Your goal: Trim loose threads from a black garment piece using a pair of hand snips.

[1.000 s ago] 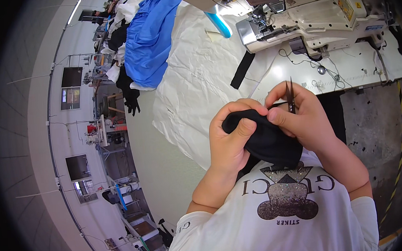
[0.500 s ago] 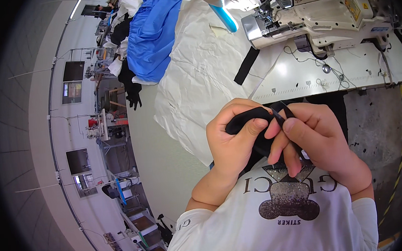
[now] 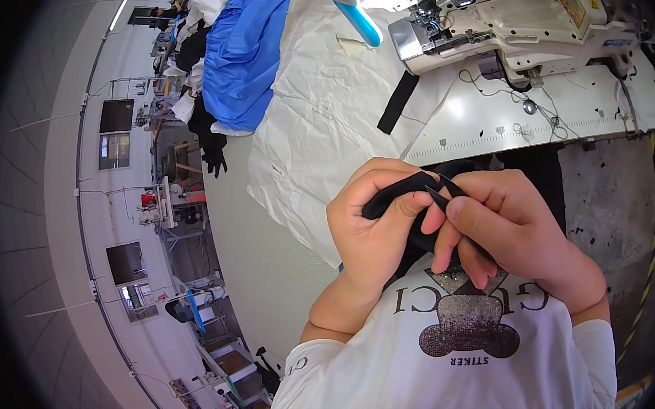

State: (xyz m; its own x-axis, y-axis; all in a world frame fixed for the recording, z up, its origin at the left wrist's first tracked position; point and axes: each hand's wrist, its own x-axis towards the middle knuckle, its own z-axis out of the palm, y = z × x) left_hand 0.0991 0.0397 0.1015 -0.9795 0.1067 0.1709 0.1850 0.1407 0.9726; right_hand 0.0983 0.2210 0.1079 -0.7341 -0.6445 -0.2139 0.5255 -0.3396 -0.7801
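Note:
Folded black fabric (image 3: 397, 200) is pinched between the thumb and fingers of my left hand (image 3: 364, 236), in front of my chest. My right hand (image 3: 525, 225) is closed round dark thread snips (image 3: 441, 196). Their two pointed blades stick out past my right thumb, slightly apart, close to my left thumb tip and the fabric edge. The snips' handles are hidden in my right palm. More of the black fabric hangs behind and below my fingers. Both hands nearly touch each other.
A cream sewing machine (image 3: 509, 24) stands at the far right on a white table (image 3: 482, 129) with loose threads. White sheeting (image 3: 299, 130), a black strip (image 3: 398, 104) and blue cloth (image 3: 245, 58) lie beyond my hands. Striped floor tape (image 3: 650, 258) runs at the right.
The snips' tips have swung left and down, nearer my left thumb, and their blades look closer together. My left hand keeps hold of the black fabric, shifted slightly left.

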